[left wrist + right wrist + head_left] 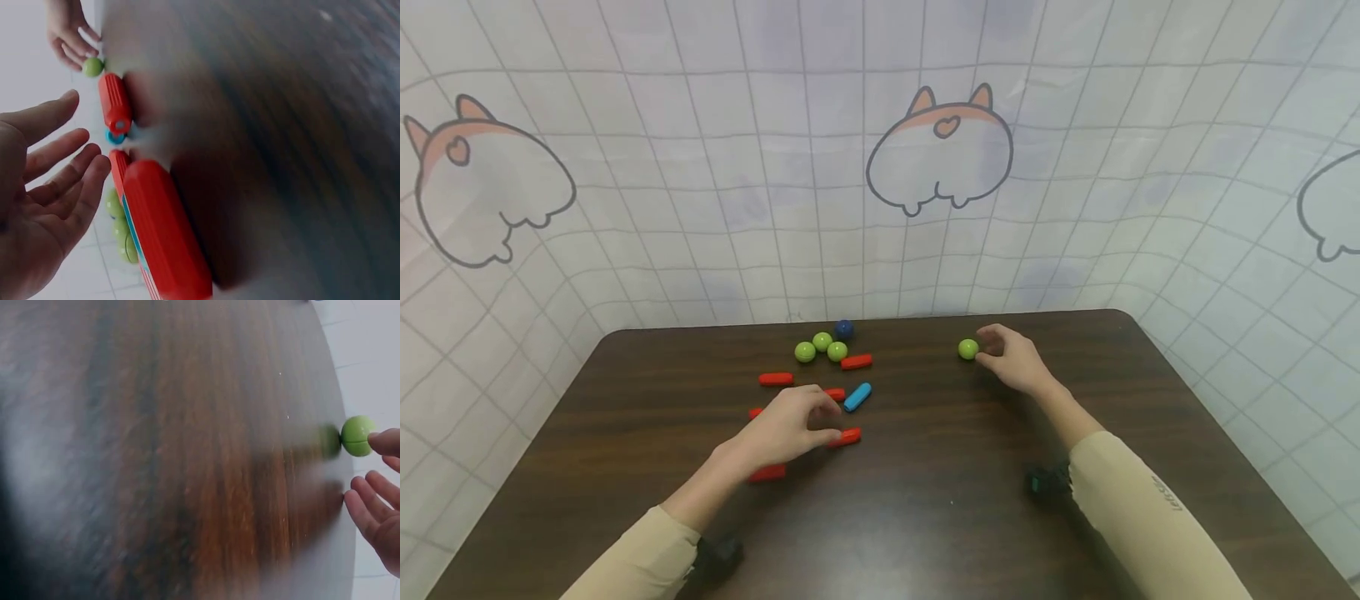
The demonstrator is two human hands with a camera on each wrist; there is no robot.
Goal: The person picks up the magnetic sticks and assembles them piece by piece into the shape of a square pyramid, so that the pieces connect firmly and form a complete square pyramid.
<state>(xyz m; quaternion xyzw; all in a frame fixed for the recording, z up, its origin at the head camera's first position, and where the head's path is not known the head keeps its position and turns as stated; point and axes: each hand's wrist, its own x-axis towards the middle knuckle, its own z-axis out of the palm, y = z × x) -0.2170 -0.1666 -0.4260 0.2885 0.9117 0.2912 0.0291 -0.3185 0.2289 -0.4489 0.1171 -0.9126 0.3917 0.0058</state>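
My left hand (790, 423) hovers over a group of short red ridged sticks, fingers loosely bent with nothing between them. Just under its thumb tip lies one red stick (847, 437); in the left wrist view, another large red stick (165, 231) lies below the fingers. A blue stick (857, 397) rests just beyond this hand. At the far right side of the table, my right hand (1013, 360) is beside a green ball (967, 349), fingers spread. The thumb overlaps the ball (357, 435) in the right wrist view; I cannot tell whether they touch.
Several green balls (805, 352) and a dark blue ball (844, 330) sit near the far edge of the dark wooden table (925, 517). More red sticks (776, 379) lie around the left hand, some partly hidden. A white gridded curtain (805, 208) stands behind the table.
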